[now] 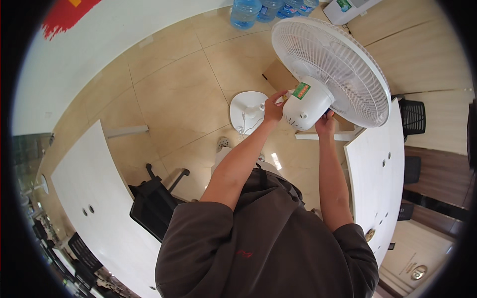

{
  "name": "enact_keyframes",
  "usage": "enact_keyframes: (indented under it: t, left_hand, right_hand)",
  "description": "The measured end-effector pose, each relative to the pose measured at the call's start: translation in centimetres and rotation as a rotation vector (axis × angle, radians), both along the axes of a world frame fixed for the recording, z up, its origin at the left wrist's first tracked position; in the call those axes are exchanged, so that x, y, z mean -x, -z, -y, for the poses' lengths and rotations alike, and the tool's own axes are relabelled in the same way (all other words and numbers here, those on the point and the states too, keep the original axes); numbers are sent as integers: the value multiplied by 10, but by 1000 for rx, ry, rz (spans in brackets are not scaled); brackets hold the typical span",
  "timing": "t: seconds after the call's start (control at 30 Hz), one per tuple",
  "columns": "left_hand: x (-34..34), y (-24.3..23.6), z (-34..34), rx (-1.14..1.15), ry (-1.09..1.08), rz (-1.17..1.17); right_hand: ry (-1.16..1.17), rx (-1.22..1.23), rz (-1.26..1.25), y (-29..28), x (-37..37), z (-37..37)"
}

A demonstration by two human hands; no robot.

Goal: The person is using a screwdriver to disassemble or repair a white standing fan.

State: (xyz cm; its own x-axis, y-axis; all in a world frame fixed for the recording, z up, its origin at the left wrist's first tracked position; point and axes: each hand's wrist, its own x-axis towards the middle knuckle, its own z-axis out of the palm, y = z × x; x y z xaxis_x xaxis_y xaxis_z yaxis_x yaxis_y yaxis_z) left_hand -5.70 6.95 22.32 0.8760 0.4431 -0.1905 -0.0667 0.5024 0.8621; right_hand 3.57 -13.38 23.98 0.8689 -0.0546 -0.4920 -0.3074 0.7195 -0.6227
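Note:
A white standing fan (pixel 304 107) is in front of me, its round wire cage (pixel 343 69) tilted to the upper right and its motor housing turned toward me. My left hand (pixel 273 108) is closed at the left side of the housing, fingers curled against it. At the housing's lower right, just behind the cage, my right hand (pixel 325 124) is closed too. Something dark shows by its fingertips, too small to make out. The fan's white base (pixel 246 113) rests on the floor to the left, with a thin cord on it.
White tables stand on my left (pixel 94 184) and right (pixel 375 174). A black office chair (pixel 154 206) is close by the left table. Several blue water bottles (pixel 245 12) line the wall ahead, and a cardboard box (pixel 279 77) sits behind the fan.

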Motion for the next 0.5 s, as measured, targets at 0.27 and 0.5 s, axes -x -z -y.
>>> enact_keyframes:
  t: [0.27, 0.5]
  left_hand:
    - [-5, 14, 2, -29, -38, 45]
    - [-5, 0, -5, -186, 68, 36]
  right_hand:
    - [-19, 83, -49, -10, 0, -9]
    - [7, 0, -99, 13, -11, 5]
